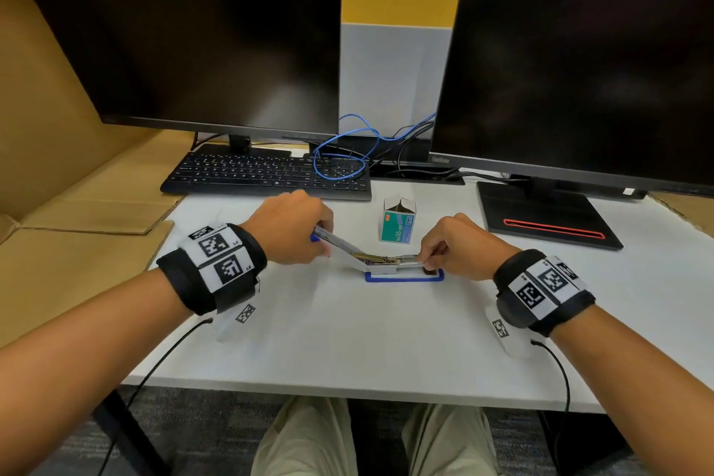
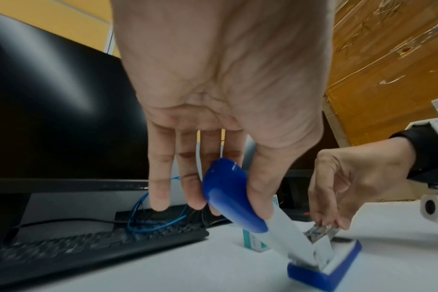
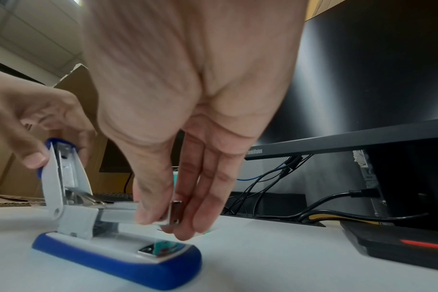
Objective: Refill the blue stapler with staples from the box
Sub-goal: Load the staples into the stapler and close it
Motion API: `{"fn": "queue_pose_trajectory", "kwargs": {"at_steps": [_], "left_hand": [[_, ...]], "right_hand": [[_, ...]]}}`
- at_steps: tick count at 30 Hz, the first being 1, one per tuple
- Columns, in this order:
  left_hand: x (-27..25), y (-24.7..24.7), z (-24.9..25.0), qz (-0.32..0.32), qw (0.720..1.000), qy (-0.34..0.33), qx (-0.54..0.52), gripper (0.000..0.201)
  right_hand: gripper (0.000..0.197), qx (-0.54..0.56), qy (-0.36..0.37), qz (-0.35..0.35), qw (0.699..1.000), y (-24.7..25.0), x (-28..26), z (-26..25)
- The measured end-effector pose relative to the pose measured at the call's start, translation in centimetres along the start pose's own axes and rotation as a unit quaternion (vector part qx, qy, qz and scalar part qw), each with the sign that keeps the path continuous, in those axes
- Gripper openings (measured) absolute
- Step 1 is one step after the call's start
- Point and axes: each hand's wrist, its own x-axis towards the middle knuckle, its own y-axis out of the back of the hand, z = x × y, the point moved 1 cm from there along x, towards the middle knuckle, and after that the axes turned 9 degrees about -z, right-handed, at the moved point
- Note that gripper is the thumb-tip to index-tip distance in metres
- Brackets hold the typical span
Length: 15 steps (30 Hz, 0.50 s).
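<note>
The blue and white stapler stands mid-desk on its blue-rimmed base (image 1: 403,277) (image 2: 325,274) (image 3: 113,254). Its lid (image 1: 332,240) (image 2: 230,193) (image 3: 63,177) is swung up and back to the left. My left hand (image 1: 320,240) (image 2: 238,197) grips the lid's blue tip between thumb and fingers. The metal magazine (image 1: 386,261) (image 3: 118,214) lies exposed. At its front end my right hand (image 1: 427,259) (image 3: 163,221) pinches a silvery staple strip (image 2: 321,231) (image 3: 174,212). The teal staple box (image 1: 398,222) (image 2: 253,241) stands upright just behind, flaps open.
A black keyboard (image 1: 266,174) and two dark monitors (image 1: 201,35) (image 1: 579,62) fill the back of the white desk (image 1: 347,340). Blue and black cables (image 1: 347,151) lie between them. A monitor foot with a red stripe (image 1: 548,224) sits at the right. Cardboard (image 1: 77,205) lies left.
</note>
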Motion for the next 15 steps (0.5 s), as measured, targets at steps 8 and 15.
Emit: {"fn": "queue_pose_trajectory", "kwargs": {"at_steps": [8, 15], "left_hand": [[1.1, 1.5, 1.7, 0.026, 0.999, -0.028, -0.031, 0.044], [1.9, 0.6, 1.7, 0.056, 0.975, -0.038, -0.213, 0.050]], "right_hand": [[0.020, 0.004, 0.000, -0.001, 1.000, 0.0, -0.2, -0.1], [0.021, 0.003, 0.000, -0.002, 1.000, 0.1, -0.2, -0.1]]}}
